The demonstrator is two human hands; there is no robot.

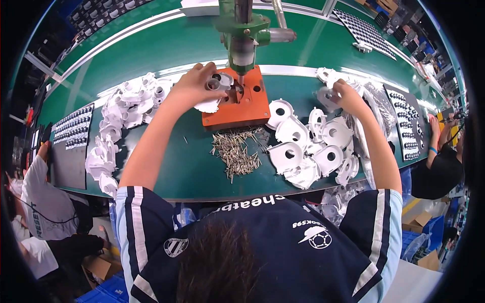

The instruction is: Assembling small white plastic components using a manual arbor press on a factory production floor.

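My left hand [194, 88] is closed around a white plastic housing [208, 106] with a round opening, at the left side of an orange fixture block [237, 120]. Directly over the block stands a green press [241, 50], its metal tip reaching down toward the recess. Out to the right, my right hand [349, 98] pinches another white plastic housing [328, 99], smeared by motion, above a pile of similar housings [336, 132]. A heap of small metal pins or screws [237, 157] lies on the green table in front of the block.
More white plastic parts [121, 113] are heaped on the left. Dark trays with rows of small parts stand at the left [73, 131] and right [404, 118]. A clear plastic bag [379, 108] lies beyond the right pile. Other people [439, 166] work at both sides.
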